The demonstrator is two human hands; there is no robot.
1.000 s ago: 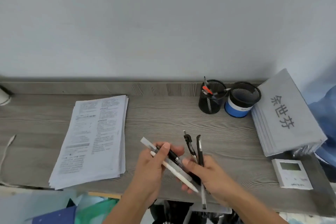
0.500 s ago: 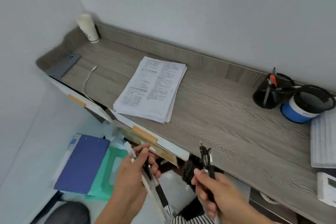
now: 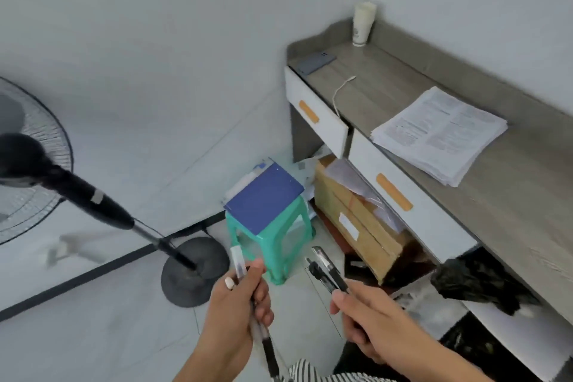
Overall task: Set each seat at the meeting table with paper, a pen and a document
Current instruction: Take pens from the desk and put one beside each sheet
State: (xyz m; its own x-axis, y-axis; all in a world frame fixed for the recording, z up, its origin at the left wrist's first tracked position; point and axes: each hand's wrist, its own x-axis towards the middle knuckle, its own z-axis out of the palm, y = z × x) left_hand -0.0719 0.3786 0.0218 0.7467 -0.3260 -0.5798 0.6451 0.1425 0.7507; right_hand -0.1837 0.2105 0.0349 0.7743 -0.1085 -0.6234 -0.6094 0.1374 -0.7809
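Observation:
My left hand (image 3: 234, 310) is closed around a few pens (image 3: 240, 263), their clear and white caps sticking up and black ends pointing down. In my right hand (image 3: 369, 322) are two black pens (image 3: 325, 270), tips pointing up and left. Both hands hover over the floor, left of the grey wooden desk (image 3: 496, 205). On the desk top lies a stack of printed documents (image 3: 440, 133), far from either hand. The pen holders are out of view.
A green plastic stool (image 3: 279, 254) with a blue folder (image 3: 263, 197) on it stands just ahead of my hands. A black standing fan (image 3: 93, 198) is at left. Cardboard boxes (image 3: 356, 226) sit under the desk. A phone (image 3: 316, 62), cable and paper cup (image 3: 362, 25) lie on the desk's far end.
My view has swung left, away from the desk toward the floor and fan. Both hands have kept their pens and moved off the desk edge.

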